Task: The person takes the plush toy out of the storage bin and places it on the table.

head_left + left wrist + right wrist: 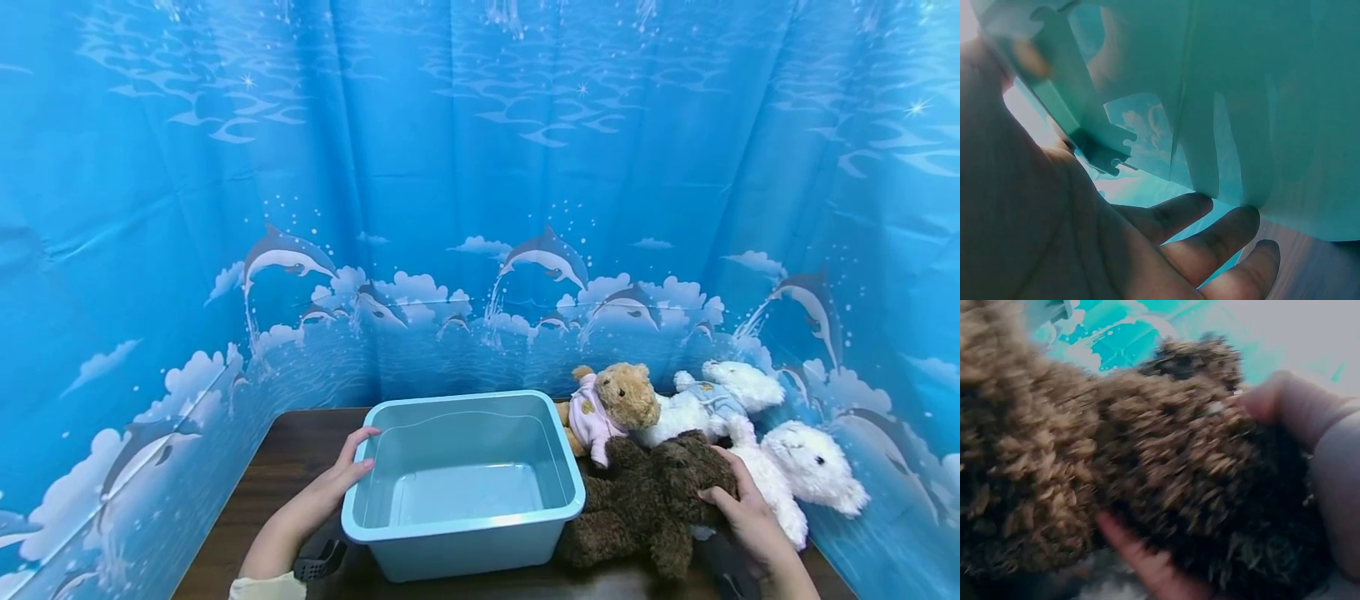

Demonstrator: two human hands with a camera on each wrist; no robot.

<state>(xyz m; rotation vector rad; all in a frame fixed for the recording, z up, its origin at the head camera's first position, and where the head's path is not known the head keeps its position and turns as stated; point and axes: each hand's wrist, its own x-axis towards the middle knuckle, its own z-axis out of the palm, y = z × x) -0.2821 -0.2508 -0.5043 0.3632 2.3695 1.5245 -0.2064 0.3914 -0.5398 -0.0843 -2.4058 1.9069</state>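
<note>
A light blue plastic tub (457, 533) stands on the table with nothing inside. My left hand (337, 479) holds its left rim; in the left wrist view several fingers (1210, 244) lie against the outer wall (1310, 156). To the right of the tub, a dark brown teddy bear (637, 500) is in the grip of my right hand (750, 521), thumb on the near side of its head. Its fur (1147, 437) fills much of the blurred right wrist view, with fingers on both sides. Part of the right hand is hidden behind the bear.
Behind the brown bear lie a tan teddy bear (626, 396) in a pink top and a white one (742, 387) in light blue. Another white stuffed bear (806, 467) lies at the right. A blue dolphin-print curtain (450, 208) surrounds the dark wooden table (255, 492).
</note>
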